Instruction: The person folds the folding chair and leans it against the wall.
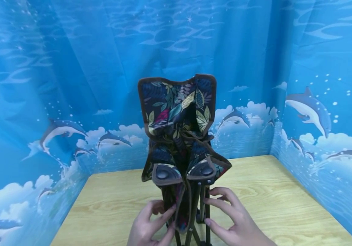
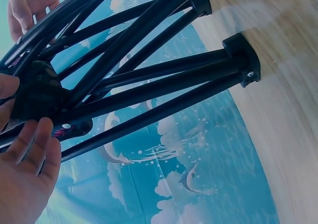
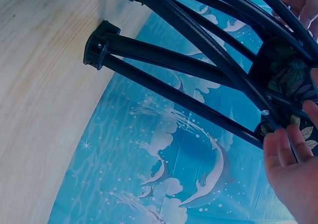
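A folding camp chair (image 1: pixel 166 102) stands upright and folded together in the middle of the head view. Its dark fabric carries a leaf pattern with brown edging, and two flaps with round black fittings jut toward me. On the left side, my left hand (image 1: pixel 149 223) holds the chair's lower part, thumb and fingers at the hanging seat fabric and frame. Opposite it, my right hand (image 1: pixel 235 218) grips a black tube with its fingers and thumb. Both wrist views show black crossed tubes running down to plastic feet, one foot (image 2: pixel 243 57) plain in the left wrist view.
The chair stands on a light wood-grain table (image 1: pixel 111 198). Blue curtains (image 1: pixel 102 51) printed with dolphins and clouds enclose the table at the back and both sides.
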The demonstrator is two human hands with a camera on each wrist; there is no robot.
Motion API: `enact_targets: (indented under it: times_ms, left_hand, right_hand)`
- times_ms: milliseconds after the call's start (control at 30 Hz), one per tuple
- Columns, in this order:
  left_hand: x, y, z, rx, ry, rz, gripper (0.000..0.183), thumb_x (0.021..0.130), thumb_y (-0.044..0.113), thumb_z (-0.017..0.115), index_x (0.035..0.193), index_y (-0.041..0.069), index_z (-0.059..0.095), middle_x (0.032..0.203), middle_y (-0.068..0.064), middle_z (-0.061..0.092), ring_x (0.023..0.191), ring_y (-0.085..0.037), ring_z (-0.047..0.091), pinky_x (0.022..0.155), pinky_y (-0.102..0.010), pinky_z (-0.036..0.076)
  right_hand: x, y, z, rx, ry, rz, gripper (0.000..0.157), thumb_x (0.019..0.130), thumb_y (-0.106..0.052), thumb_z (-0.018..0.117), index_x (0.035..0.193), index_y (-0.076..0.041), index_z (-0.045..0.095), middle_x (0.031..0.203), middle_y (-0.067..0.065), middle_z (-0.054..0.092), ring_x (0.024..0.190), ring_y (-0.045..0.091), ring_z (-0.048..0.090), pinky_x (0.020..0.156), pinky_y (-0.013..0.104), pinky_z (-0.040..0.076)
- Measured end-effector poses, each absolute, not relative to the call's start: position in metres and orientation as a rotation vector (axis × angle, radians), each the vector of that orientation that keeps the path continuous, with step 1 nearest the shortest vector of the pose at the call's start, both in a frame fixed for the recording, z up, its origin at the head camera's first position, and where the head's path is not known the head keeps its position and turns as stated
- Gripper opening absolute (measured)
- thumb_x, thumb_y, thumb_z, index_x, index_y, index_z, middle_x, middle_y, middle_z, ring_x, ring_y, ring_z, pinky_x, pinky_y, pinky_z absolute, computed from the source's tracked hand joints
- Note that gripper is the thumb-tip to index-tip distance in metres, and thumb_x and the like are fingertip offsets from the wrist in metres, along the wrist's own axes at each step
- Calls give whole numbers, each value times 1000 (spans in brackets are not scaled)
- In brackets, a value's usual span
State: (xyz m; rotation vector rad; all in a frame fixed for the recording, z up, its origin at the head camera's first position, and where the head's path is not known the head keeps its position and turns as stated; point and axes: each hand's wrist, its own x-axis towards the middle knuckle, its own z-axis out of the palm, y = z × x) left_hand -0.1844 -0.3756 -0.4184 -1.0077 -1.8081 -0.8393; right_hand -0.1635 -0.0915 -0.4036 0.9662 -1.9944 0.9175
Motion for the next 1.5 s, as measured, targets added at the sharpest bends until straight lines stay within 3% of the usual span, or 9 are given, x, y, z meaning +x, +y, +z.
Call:
enact_targets:
  times_ms: [200, 367, 633, 900, 1267, 1500]
  left_hand:
    - [-183, -377, -421, -979, -1844, -770, 29, 103, 34, 65, 124, 20, 81, 107, -4, 74, 83, -12, 66, 68, -21, 51]
    - [-182, -381, -426, -987, -1863, -705, 32, 106, 38, 59, 125, 24, 80, 103, 1, 74, 77, -7, 63, 63, -19, 49]
    - [-185, -382, -430, -1058, -1858, -722, 27, 104, 38, 65, 120, 24, 82, 96, 6, 72, 74, -3, 61, 62, -15, 45]
    - [-177, -385, -432, -1079, -2039, -793, 29, 93, 34, 83, 121, 28, 81, 98, 17, 68, 77, 6, 55, 69, -5, 38]
    - [-180, -384, -435, -1143, -2089, -832, 21, 95, 30, 80, 116, 29, 82, 101, 16, 72, 79, 7, 60, 69, -4, 40]
    - [-180, -384, -445, -1137, -2178, -840, 29, 95, 34, 81, 123, 32, 79, 105, 18, 75, 86, 7, 67, 72, -7, 47]
  right_hand:
    - [-157, -87, -404, 862, -2205, 880, 55, 83, -14, 91, 133, -25, 70, 139, 3, 56, 123, 11, 54, 85, 27, 54]
    - [-154, -84, -406, 811, -2365, 863, 53, 87, -17, 88, 135, -31, 69, 140, -3, 53, 123, 12, 54, 86, 32, 57]
    - [-155, -82, -410, 822, -2405, 869, 45, 90, -22, 86, 131, -31, 71, 137, -10, 54, 119, 11, 59, 85, 30, 58]
    - [-156, -81, -415, 869, -2452, 898, 34, 96, -32, 81, 128, -33, 71, 131, -13, 58, 113, 6, 62, 86, 29, 59]
    - [-157, -78, -418, 901, -2566, 983, 30, 100, -36, 75, 129, -33, 71, 130, -10, 60, 114, 6, 62, 88, 30, 59]
    - [-158, -77, -421, 953, -2620, 1031, 25, 102, -36, 72, 127, -29, 73, 126, -8, 62, 110, 4, 63, 85, 29, 59]
